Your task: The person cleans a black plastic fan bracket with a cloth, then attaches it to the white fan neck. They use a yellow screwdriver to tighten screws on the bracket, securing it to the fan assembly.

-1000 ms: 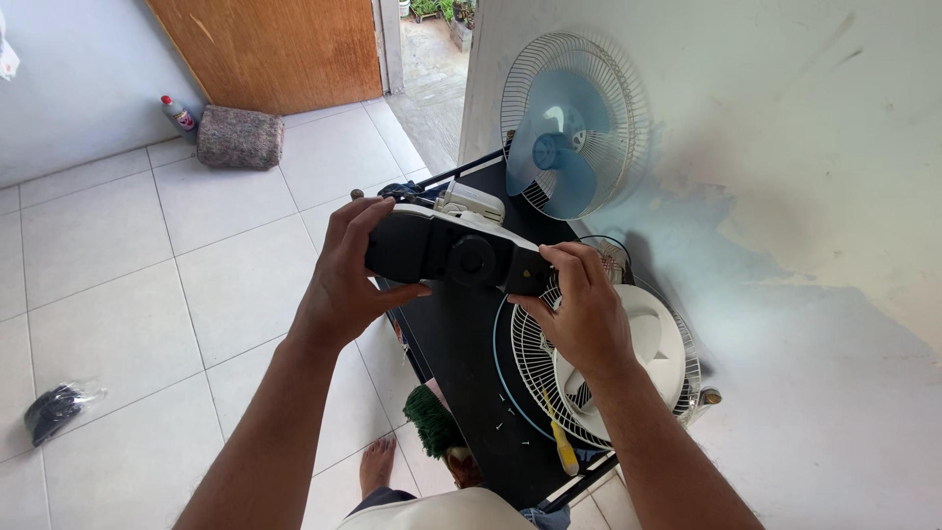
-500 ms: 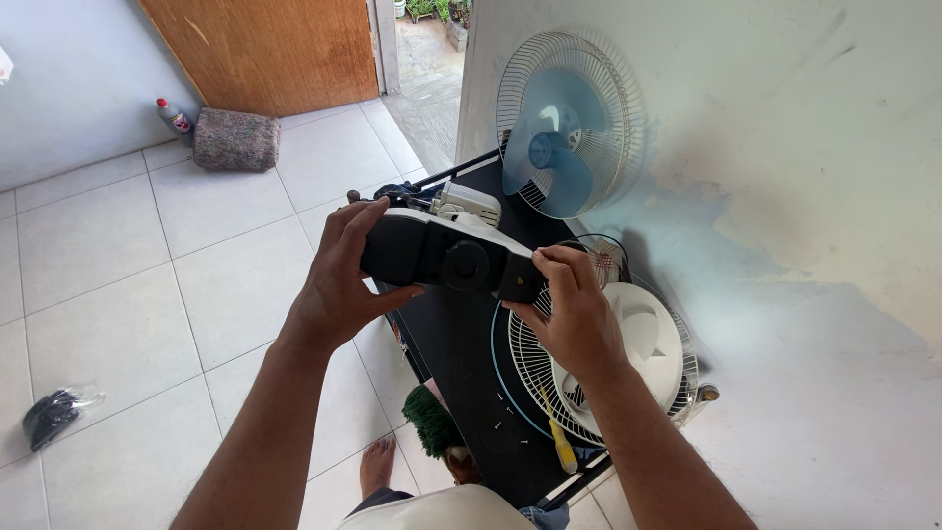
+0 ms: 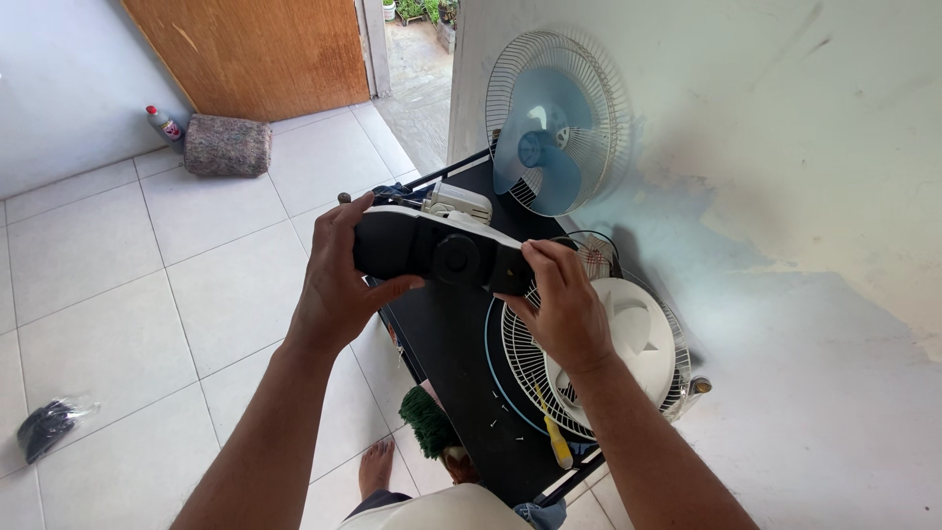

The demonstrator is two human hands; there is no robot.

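Both hands grasp the black fan housing (image 3: 437, 255): my left hand (image 3: 339, 280) wraps its left end, thumb beneath, while my right hand (image 3: 564, 304) pinches the right end, keeping it level above the black table (image 3: 446, 344). Below my right hand lies the white grille (image 3: 599, 358) with a yellow screwdriver (image 3: 552, 437). Beyond both hands stands 1 blue-bladed fan (image 3: 549, 123).

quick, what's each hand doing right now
left hand: closed on the left end of the black fan base
right hand: closed on the right end of the same fan base
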